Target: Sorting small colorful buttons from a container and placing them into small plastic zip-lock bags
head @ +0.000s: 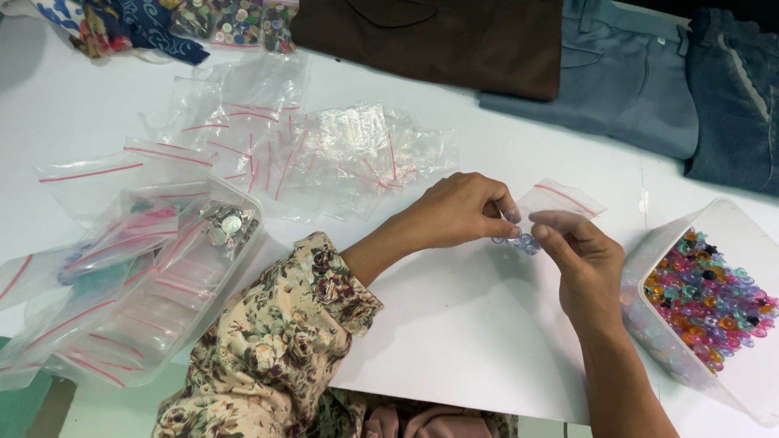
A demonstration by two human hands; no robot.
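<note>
Left hand: our left hand (462, 212) pinches the near edge of a small bag (560, 200) between thumb and fingertips, knuckles up, the flowered sleeve (284, 341) lying on the table behind it.
Right hand: our right hand (580, 259) grips the same bag from the other side, thumb and forefinger closed on its lower edge.
Bag, place: we hold it just above the white table (462, 324), between the two hands, near the middle of the view.
Bag, direction: its long axis runs from lower left to upper right; the end with the red seal line points up and right, away from us.
Buttons in hand: a little cluster of pale blue buttons (523, 242) sits at the bag's lower end, touching our fingertips; we cannot count them.
Right tub: one white tub (722, 219) stands just right of our right hand, holding many coloured buttons (710, 296), too many to count.
Left tub: one clear tub (227, 276) holds filled and unfilled bags.
Loose bags: a heap of clear bags (324, 154) lies beyond our left hand, too overlapped to count.
Clothes: three folded garments lie along the far edge, one brown (438, 36), one grey-blue (617, 73), one dark denim (734, 89).
</note>
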